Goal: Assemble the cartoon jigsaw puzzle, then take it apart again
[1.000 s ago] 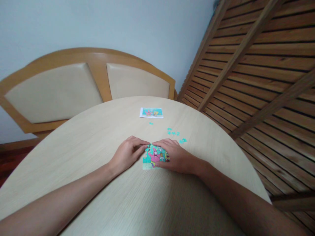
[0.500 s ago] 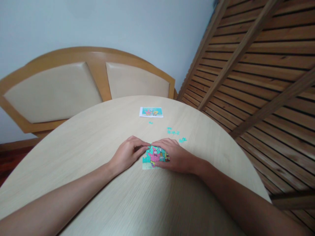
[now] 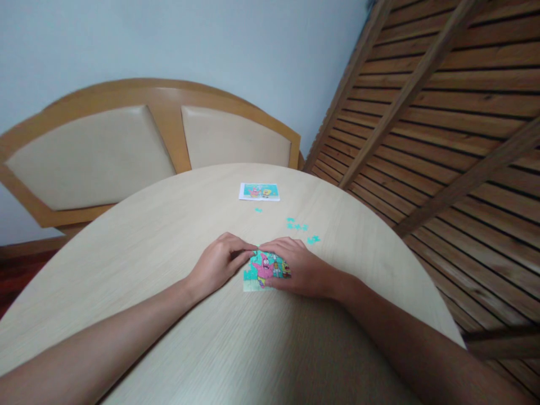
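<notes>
A small, partly assembled cartoon jigsaw puzzle (image 3: 262, 271) lies flat on the round pale wooden table (image 3: 169, 236). My left hand (image 3: 219, 262) rests at its left edge with curled fingers pressing on the top left corner. My right hand (image 3: 299, 265) lies over its right side, fingers bent down onto the top edge. The fingertips of both hands meet above the puzzle. Whether a loose piece sits under the fingertips is hidden.
Several loose teal puzzle pieces (image 3: 297, 227) lie just beyond my right hand, one more piece (image 3: 259, 210) farther back. A reference picture card (image 3: 259, 192) lies near the far edge. A padded wooden bench back (image 3: 126, 146) stands behind the table; a slatted wooden wall (image 3: 442, 124) is at right.
Both hands stay on the puzzle in almost the same spot; only slight fingertip shifts at its top edge.
</notes>
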Tool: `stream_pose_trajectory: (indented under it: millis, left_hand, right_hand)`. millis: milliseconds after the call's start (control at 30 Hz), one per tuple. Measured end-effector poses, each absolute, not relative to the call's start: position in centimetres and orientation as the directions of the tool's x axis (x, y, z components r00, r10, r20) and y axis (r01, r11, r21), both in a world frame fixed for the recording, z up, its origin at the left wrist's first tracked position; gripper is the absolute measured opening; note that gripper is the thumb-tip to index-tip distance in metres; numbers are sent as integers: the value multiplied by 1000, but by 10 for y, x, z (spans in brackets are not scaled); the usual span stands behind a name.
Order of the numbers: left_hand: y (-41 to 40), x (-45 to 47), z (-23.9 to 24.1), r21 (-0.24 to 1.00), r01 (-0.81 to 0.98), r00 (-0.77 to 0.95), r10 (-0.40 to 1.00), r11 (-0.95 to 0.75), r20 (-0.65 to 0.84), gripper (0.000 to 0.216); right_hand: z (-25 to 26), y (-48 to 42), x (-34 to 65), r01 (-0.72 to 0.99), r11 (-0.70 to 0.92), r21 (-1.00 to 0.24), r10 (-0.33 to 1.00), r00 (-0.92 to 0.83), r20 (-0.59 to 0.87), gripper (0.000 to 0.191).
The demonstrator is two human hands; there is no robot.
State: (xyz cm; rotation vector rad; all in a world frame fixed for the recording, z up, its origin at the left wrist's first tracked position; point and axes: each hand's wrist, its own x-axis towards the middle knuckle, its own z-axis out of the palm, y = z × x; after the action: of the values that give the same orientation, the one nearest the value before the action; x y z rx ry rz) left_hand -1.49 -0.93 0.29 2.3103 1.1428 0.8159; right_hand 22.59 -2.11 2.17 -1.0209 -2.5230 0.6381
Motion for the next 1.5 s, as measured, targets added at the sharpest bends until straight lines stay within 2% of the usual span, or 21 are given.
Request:
stream_pose_trajectory:
  millis: [400, 733, 1500]
  left_hand:
    - [-8, -14, 4, 592, 551, 505, 800, -587, 323, 18]
    - [-8, -14, 0, 563, 573, 522, 795, -595, 309, 20]
    - [-3, -14, -3, 520, 682, 382, 857, -514, 347, 19]
  right_hand:
    - [22, -22, 227, 563, 666, -488, 698, -701, 144, 54]
    - [19, -25, 227, 573, 709, -411, 675, -720, 160, 46]
    - [25, -26, 221, 564, 745, -356, 638, -758, 136, 48]
